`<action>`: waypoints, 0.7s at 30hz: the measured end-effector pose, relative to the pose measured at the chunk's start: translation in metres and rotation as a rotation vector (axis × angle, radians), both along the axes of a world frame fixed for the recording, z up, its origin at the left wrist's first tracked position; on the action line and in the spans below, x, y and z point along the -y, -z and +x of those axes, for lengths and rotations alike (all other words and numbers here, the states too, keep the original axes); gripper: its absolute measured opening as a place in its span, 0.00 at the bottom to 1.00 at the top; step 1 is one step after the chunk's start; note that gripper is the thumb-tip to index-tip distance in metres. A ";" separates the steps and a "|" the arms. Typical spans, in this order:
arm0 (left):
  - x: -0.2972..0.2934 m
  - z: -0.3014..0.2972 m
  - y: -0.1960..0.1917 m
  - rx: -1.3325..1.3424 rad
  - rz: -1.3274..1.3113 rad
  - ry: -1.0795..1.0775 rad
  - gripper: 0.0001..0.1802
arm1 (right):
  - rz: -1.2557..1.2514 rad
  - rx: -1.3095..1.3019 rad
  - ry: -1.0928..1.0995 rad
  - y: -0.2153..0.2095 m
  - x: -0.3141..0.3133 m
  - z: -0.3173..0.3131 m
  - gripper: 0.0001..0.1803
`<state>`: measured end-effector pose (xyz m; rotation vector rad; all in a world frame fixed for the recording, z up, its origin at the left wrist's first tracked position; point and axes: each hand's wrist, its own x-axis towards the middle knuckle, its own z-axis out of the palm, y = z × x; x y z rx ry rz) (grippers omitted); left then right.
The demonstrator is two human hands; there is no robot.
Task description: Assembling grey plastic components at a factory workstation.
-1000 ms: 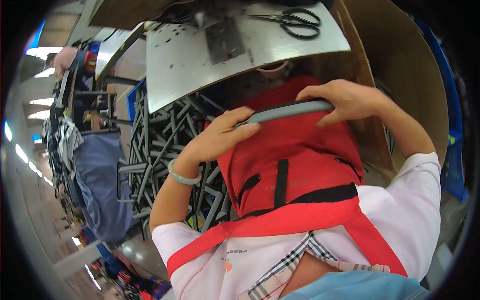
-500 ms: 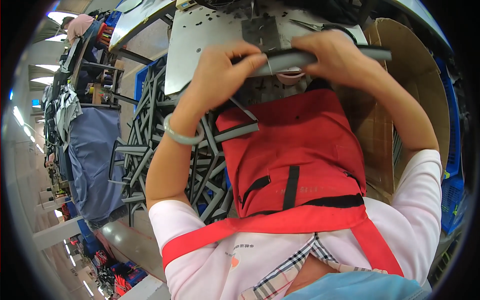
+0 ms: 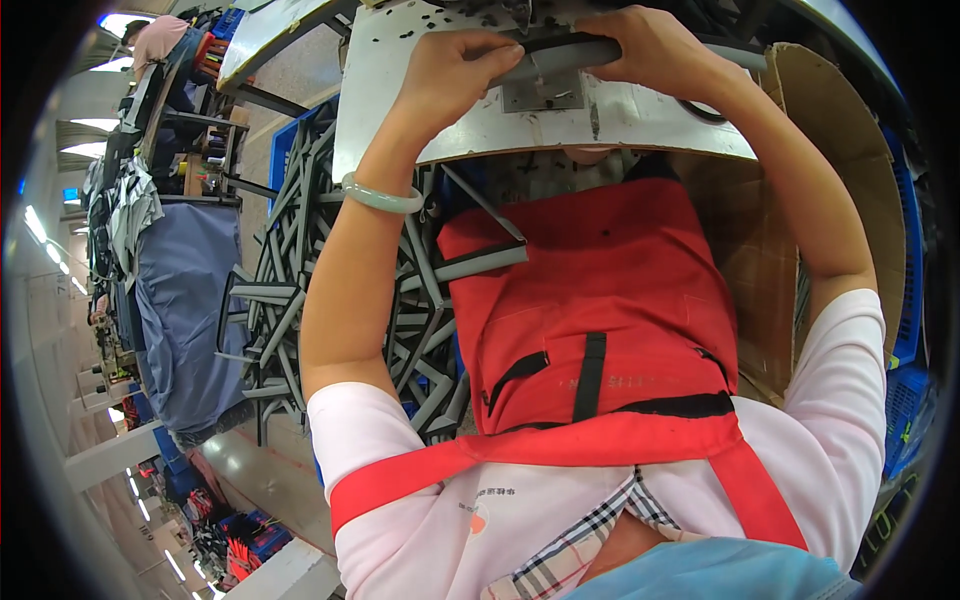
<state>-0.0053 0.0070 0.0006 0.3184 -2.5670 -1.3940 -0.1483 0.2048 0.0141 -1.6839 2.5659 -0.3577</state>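
Both my hands are raised over the white worktable, holding a grey strip with black edging sideways between them. The thumb and fingers of my left hand pinch its left end. My right hand is closed around it further along, and a grey tail sticks out beyond that wrist. Beneath the strip, a metal plate is set in the tabletop, and part of a machine shows just behind. A dark loop handle peeks out below my right wrist; the rest of the scissors is hidden.
Many similar grey-and-black strips are heaped at my left by a blue crate. An open cardboard box stands at my right, with blue crates beyond. Black scraps dot the worktable. A red apron covers my lap.
Both hands have moved forward, away from me, carrying the strip from near the table's front edge to above the metal plate. My right hand and wrist now cover most of the scissors.
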 end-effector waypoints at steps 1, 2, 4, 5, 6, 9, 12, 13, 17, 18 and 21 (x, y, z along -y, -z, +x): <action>-0.001 -0.001 -0.001 0.023 0.002 -0.010 0.16 | -0.032 -0.012 -0.003 0.004 0.000 -0.002 0.25; 0.001 -0.002 0.001 0.024 0.003 -0.008 0.16 | -0.032 -0.011 -0.001 0.005 -0.001 -0.005 0.25; 0.008 -0.003 0.005 -0.043 0.034 0.018 0.17 | 0.022 -0.036 -0.021 -0.010 0.001 0.003 0.26; 0.010 -0.004 0.006 -0.042 0.036 0.016 0.17 | 0.023 -0.035 -0.024 -0.008 0.001 0.003 0.26; 0.011 -0.007 0.005 -0.040 0.025 0.017 0.17 | -0.025 -0.021 -0.015 -0.005 0.000 0.001 0.26; 0.013 -0.009 0.006 -0.044 0.004 0.025 0.17 | -0.060 -0.020 -0.011 -0.003 0.002 -0.004 0.26; 0.035 -0.024 0.020 -0.055 0.044 0.040 0.16 | -0.062 -0.027 -0.009 -0.003 0.010 -0.011 0.25; 0.031 -0.027 0.015 -0.055 0.095 0.058 0.16 | -0.075 -0.017 0.008 -0.004 0.012 -0.013 0.24; 0.006 -0.027 0.004 -0.021 0.169 -0.102 0.14 | -0.166 0.105 0.053 -0.006 0.001 -0.012 0.22; 0.015 -0.020 0.005 -0.074 0.212 -0.130 0.14 | -0.209 0.006 0.152 -0.007 -0.004 -0.011 0.22; 0.013 0.015 -0.015 -0.127 -0.067 -0.220 0.14 | -0.266 0.103 0.197 -0.010 -0.024 0.012 0.24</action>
